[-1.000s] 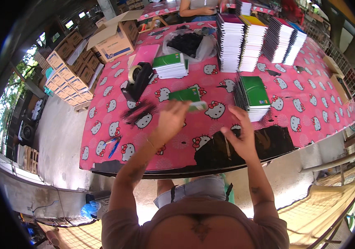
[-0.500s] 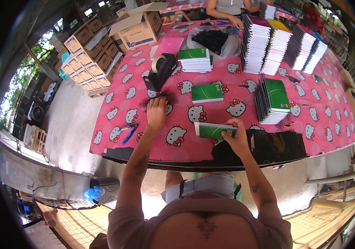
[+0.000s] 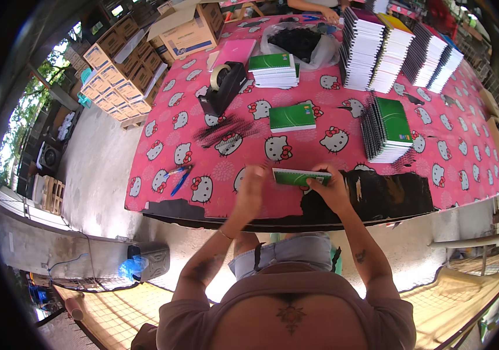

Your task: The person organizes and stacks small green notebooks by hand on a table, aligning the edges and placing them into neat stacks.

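My right hand [image 3: 332, 190] grips a small green-covered notebook [image 3: 294, 177] by its right end, thumb on the cover and fingers behind. The notebook is held over the near edge of the table, its long edge facing away from me. Just left of it, my left hand [image 3: 251, 189] is raised and smeared by motion, so whether it pinches anything is unclear. Loose black binding coils [image 3: 224, 135] lie spread on the pink cloth beyond that hand. A blue-handled tool [image 3: 182, 181] rests to their near left. Another green notebook pile [image 3: 292, 118] lies ahead of the held one.
A black tape dispenser [image 3: 224, 90], stacked green notebooks [image 3: 274, 71] and a plastic bag of black coils [image 3: 299, 45] stand farther back. Coil-bound green notebooks [image 3: 388, 131] are piled at right, tall notebook stacks [image 3: 366, 49] behind them. Another person's hand [image 3: 329, 14] shows at the far edge.
My left hand has come back from the loose coils toward the notebook, and the coils lie more spread out. My right hand keeps holding the notebook, with its cover tilted more edge-on.
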The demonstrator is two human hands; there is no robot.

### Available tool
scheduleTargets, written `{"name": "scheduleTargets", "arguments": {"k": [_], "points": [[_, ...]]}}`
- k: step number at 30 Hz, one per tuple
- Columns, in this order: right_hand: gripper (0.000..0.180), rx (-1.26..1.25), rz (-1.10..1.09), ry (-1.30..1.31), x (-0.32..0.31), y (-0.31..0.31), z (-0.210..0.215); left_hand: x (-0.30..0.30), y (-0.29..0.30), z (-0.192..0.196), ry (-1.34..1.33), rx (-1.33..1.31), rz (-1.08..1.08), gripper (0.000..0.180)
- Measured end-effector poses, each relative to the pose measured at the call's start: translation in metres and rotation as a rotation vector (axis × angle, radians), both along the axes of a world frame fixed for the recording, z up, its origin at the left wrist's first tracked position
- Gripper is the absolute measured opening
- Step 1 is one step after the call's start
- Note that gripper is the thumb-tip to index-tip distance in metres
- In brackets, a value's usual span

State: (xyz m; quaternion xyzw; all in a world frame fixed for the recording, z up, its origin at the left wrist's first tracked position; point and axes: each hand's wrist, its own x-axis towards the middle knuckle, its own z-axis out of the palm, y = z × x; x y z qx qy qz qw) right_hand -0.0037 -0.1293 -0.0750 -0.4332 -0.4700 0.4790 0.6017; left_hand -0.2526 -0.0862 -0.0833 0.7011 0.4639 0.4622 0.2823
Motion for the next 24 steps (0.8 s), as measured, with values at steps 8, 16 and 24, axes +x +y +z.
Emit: {"name": "scheduleTargets", "arguments": {"k": [8,16,24], "points": [[0.022,0.029,0.061,-0.156,0.008,-0.002,0.003,-0.001,0.000,0.068,0.084,0.065,-0.152,0.025],[0.021,0.031,0.110,-0.156,0.008,0.000,-0.001,0.003,-0.002,0.059,0.116,0.105,-0.099,0.018],[0.020,0.048,0.114,-0.139,0.009,-0.001,0.003,0.006,0.010,0.064,0.119,0.203,-0.199,0.022]]}}
